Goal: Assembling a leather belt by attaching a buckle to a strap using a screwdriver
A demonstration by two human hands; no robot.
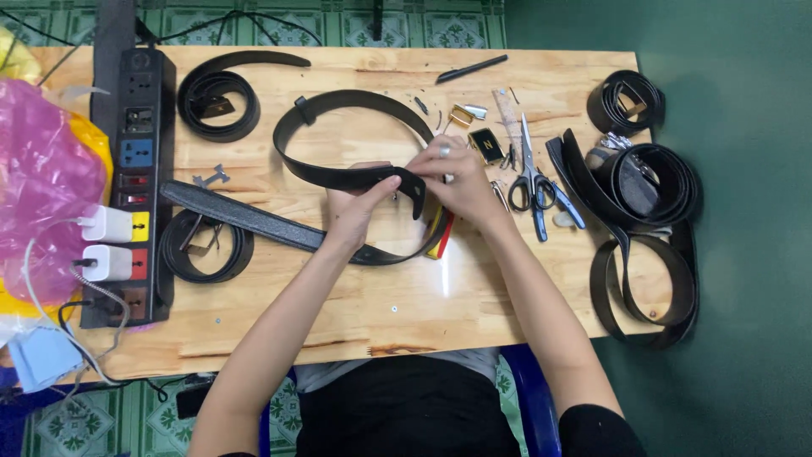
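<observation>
Head view looks straight down on a pale wooden tabletop (355,305) with both bare hands meeting near the centre of the frame. Left hand (359,203) is closed, thumb and fingers pinching the long black leather belt (338,106), which loops in a wide oval across the middle of the table and trails off towards the left edge as a flat strap. Right hand (457,173), wearing a silver ring, is also curled shut, its fingertips gripping the free end of the same belt just beside the left hand; what else it may hold is hidden. Under the hands a small red and yellow tool (440,237) peeks out. Right of the hands lie black-handled scissors (529,182) and, above them, a dark rectangular belt buckle (486,145). A black pen (471,68) rests near the top edge. Coiled black belts sit at the upper left (216,101), the lower left (207,245), the upper right (626,101) and in a pile at the right edge (651,220). Along the left side runs a black power strip with white chargers plugged in (135,186), next to a pink plastic bag (42,178).
</observation>
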